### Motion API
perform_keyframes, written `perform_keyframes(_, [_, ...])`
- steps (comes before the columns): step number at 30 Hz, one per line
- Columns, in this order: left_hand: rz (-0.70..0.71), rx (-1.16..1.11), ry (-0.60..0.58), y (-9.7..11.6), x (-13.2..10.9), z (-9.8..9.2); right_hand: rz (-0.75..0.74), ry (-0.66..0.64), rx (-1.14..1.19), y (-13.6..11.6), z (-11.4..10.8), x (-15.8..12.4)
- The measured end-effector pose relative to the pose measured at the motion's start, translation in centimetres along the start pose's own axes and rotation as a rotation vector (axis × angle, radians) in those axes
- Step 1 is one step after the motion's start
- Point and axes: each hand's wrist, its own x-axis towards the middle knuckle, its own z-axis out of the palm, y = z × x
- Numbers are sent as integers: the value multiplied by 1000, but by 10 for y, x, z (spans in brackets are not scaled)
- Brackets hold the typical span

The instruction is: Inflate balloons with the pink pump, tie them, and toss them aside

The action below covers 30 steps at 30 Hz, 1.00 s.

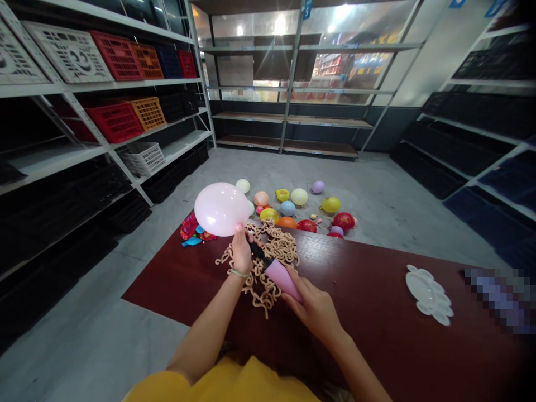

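A large pale pink balloon, blown up, sits over the left part of the table. Its neck is pinched in the fingers of my left hand, beside the black nozzle of a hand pump. Wrapped round the pink barrel of the balloon pump is my right hand. Whether the nozzle is inside the balloon's neck is hidden by my fingers. Under both hands lies a tangled heap of tan, curly cord-like strands. Several flat balloons, red and blue, lie on the table behind the pink one.
The dark red table carries a white palette-like tray at the right, near a blurred purple item. Several inflated balloons lie on the floor beyond. Shelves with crates stand left; more racks stand behind and right.
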Motion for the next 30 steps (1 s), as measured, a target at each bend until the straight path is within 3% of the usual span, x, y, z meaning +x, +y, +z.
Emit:
perform_keyframes(4, [-8,-60,30,16,11,-7,-1,17,49,11,-8,-11])
perform_keyframes(8, [-66,49,8,33,23,-30,102,75,-62,41,-16,-18])
perform_keyframes(14, [-78,218,-66,38,32,-59,123,-20,-291,74,-14,3])
perform_keyframes(21, [-14,361,-119,42,27,-71,-10,-60,-382,77,13,38])
perform_keyframes(30, [218,613,-162,37,26,-80,-32,0,-358,77,18,34])
